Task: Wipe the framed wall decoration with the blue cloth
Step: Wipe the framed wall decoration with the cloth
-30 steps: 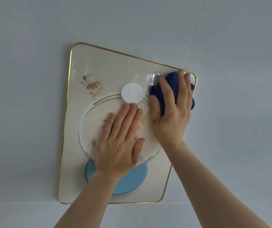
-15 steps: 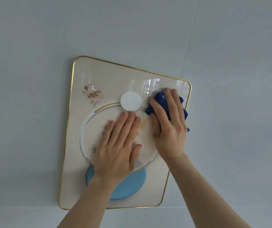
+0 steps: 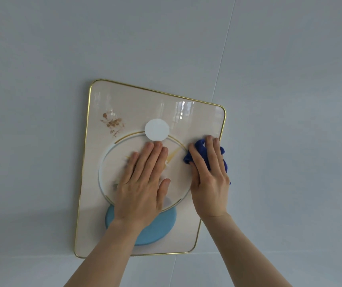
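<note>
The framed wall decoration [image 3: 124, 104] hangs on a pale wall: a cream glossy panel with a thin gold rim, a white disc, a large ring and a light blue circle low down. Brown specks mark its upper left. My left hand [image 3: 143, 183] lies flat on the ring's middle, fingers spread, holding nothing. My right hand [image 3: 209, 177] presses the bunched dark blue cloth [image 3: 200, 150] against the panel near its right edge, about halfway up. Most of the cloth is hidden under my fingers.
The pale grey wall [image 3: 290, 100] surrounds the frame, with thin panel seams running up at the right and across below the frame.
My right hand has slid the cloth down from the frame's upper right corner along the right side. My left hand has stayed flat on the ring.
</note>
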`<move>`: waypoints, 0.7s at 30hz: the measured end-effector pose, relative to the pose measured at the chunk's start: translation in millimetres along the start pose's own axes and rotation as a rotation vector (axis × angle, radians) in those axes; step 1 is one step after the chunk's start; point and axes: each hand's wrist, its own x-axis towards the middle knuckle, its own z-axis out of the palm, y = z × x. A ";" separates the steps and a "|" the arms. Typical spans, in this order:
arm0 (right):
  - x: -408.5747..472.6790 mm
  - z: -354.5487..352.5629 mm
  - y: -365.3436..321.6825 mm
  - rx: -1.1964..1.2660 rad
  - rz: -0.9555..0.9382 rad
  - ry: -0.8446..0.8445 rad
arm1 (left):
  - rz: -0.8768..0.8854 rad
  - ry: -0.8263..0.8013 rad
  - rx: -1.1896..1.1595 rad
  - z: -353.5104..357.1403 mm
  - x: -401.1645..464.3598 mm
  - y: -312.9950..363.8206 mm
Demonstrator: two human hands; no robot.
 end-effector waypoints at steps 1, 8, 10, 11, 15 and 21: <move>0.7 -0.7 -1.0 -0.017 -0.004 -0.003 | -0.001 -0.011 -0.011 -2.6 0.4 0.7; -31.6 -46.4 0.5 -0.217 -0.086 -0.405 | -0.051 -0.177 -0.113 -35.8 5.5 7.2; -45.4 -65.8 3.2 -0.201 0.013 -0.605 | -0.073 -0.242 -0.182 -50.0 8.8 10.5; -47.7 -74.9 3.3 -0.164 0.086 -0.661 | -0.080 -0.271 -0.212 -57.4 10.5 10.4; -27.7 -111.9 -8.9 0.225 0.631 -0.567 | -0.052 -0.211 -0.246 -86.8 10.4 -2.6; 45.3 -130.5 -52.7 0.968 1.105 -0.328 | -0.246 0.018 -0.286 -110.6 10.7 -44.7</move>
